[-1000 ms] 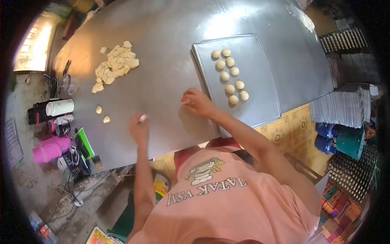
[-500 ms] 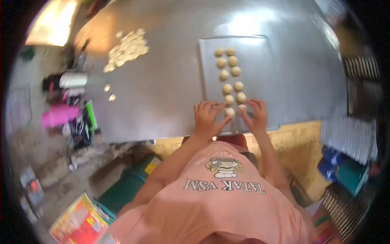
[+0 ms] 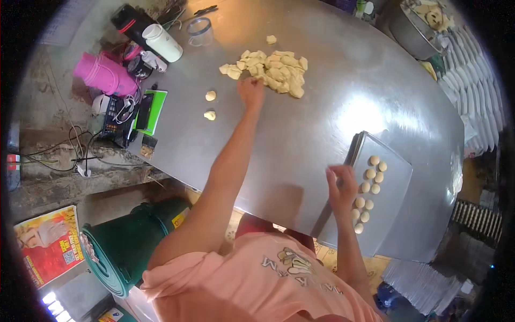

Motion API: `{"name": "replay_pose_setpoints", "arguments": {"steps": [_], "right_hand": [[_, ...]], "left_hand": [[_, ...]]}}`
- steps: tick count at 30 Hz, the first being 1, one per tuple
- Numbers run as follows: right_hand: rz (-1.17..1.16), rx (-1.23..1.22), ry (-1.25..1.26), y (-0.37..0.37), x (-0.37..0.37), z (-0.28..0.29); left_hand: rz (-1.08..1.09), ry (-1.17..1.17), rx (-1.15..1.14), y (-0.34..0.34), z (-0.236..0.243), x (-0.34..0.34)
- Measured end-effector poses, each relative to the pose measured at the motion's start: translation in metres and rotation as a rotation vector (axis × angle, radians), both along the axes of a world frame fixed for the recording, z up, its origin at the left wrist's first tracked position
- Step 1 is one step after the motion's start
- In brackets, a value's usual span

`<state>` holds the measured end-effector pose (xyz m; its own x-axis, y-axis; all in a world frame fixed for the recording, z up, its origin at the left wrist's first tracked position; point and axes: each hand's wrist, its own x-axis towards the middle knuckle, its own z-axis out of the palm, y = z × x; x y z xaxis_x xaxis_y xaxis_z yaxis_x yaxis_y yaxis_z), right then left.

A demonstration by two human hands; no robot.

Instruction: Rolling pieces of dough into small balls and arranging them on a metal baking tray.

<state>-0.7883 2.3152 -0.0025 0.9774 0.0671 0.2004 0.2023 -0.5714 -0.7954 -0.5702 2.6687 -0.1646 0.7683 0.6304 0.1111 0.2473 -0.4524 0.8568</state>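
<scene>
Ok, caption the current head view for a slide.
Left hand at a heap of dough pieces, right hand near a tray of dough balls.

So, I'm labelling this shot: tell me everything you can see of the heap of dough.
The heap of dough is pale yellow, made of many irregular, soft-looking lumps packed together, some overlapping. It lies on the shiny metal table, broad at the right and narrowing to the left. The left hand is at its near edge, apparently touching it.
</scene>
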Motion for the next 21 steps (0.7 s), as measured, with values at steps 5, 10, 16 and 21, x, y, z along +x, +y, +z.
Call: {"name": "replay_pose_setpoints", "arguments": {"steps": [5, 10, 16, 21], "right_hand": [[0.224, 0.235, -0.044, 0.160, 0.145, -0.038], [0.378, -0.278, -0.239, 0.304, 0.291, -0.138], [0.198, -0.010, -0.085, 0.214, 0.223, -0.100], [-0.091, -0.541, 0.168, 0.057, 0.053, -0.070]], "left_hand": [[-0.174, -0.165, -0.847, -0.037, 0.031, -0.182], [-0.274, 0.302, -0.457, -0.074, 0.072, -0.269], [-0.160, 0.019, -0.011, -0.007, 0.070, -0.302], [-0.232, 0.228, 0.373, 0.028, 0.041, -0.290]]}}
